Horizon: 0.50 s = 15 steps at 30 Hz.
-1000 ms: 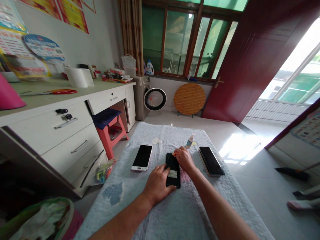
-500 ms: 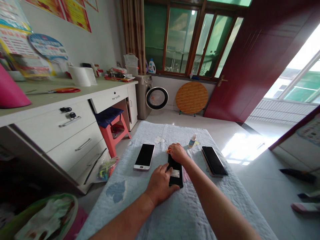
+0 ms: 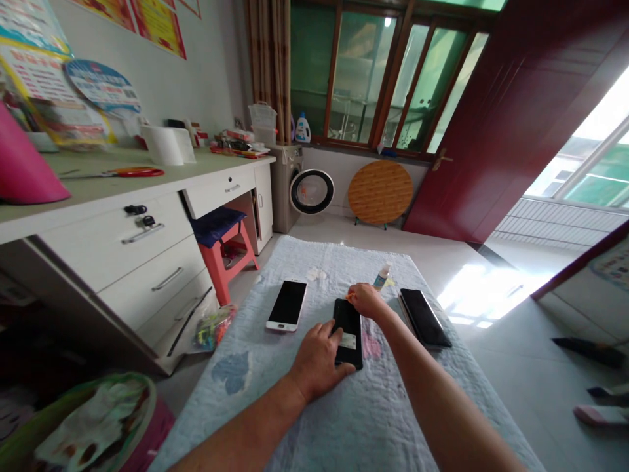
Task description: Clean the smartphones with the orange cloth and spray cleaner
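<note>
Black phone (image 3: 350, 322) lies flat on the blue cloth (image 3: 344, 426), a pale label facing up, between the hands I am watching from afar. On my feed, the left hand (image 3: 318, 357) comes in low, palm down and half open; its fingers and thumb hold the phone at its left side and lower end. I see the right arm stretched farther forward, the right hand (image 3: 366, 300) curled closed, pinching an orange scrap (image 3: 350, 295) at the top edge. Just beyond stands a small bottle (image 3: 382, 278); a white phone (image 3: 287, 305) lies left, a dark phone (image 3: 425, 317) right.
</note>
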Motion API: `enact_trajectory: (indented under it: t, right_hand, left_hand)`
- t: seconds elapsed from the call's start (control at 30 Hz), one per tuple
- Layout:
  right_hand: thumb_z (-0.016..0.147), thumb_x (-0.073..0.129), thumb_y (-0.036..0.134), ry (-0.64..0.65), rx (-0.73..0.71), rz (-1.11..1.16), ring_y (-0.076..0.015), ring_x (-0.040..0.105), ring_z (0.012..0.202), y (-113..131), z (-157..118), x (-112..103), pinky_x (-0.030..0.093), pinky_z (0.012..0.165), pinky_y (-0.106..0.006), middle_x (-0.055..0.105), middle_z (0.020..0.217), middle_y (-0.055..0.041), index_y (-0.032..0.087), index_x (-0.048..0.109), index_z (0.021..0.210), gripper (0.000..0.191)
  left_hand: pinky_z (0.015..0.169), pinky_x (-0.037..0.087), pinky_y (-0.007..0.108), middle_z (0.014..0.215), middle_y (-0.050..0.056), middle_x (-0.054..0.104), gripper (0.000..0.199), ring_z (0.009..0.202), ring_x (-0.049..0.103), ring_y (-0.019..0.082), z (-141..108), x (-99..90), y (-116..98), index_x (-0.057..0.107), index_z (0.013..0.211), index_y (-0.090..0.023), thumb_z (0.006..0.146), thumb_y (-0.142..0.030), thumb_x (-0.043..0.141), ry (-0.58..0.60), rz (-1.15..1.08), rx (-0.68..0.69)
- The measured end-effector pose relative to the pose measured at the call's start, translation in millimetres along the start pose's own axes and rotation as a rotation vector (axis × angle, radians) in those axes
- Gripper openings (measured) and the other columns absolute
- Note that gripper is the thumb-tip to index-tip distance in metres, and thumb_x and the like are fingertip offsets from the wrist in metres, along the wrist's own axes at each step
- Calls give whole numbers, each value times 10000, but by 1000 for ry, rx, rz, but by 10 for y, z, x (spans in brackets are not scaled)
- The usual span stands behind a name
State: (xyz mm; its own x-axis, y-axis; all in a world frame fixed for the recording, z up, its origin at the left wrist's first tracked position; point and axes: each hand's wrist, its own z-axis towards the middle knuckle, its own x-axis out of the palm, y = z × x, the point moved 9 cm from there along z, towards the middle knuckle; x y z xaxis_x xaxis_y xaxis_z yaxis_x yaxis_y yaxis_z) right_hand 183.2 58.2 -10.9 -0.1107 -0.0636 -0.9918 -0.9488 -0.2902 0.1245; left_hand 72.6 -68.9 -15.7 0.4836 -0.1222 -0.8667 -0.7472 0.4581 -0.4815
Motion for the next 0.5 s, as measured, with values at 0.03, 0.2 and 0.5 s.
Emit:
enact_trajectory:
  t: [0.03,0.2,0.5]
  right_hand:
    - [858,472,165,-1,-3,3,-206,639,903,54,31,8,402,778,-265,719,950,-117,153,727,947,270]
    - [876,454,178,-10,-35,28,-213,615,959,331,181,79,394,834,-275,706,989,-124,154,713,982,281]
    - [898,451,164,-73,24,60,-201,613,913,126,-24,20,392,808,-277,682,958,-134,135,685,978,249]
  left_hand:
    - [1095,324,450,1378,161,505,682,1262,455,341,2,0,1,582,1258,-155,715,-550,695,-3,0,0]
    - [1086,342,454,1371,160,518,668,1257,467,339,7,-5,0,587,1246,-155,708,-531,713,2,21,-19]
    - [1090,331,450,1376,149,516,704,1245,472,341,-7,-23,10,592,1262,-167,696,-573,691,-5,-6,-50]
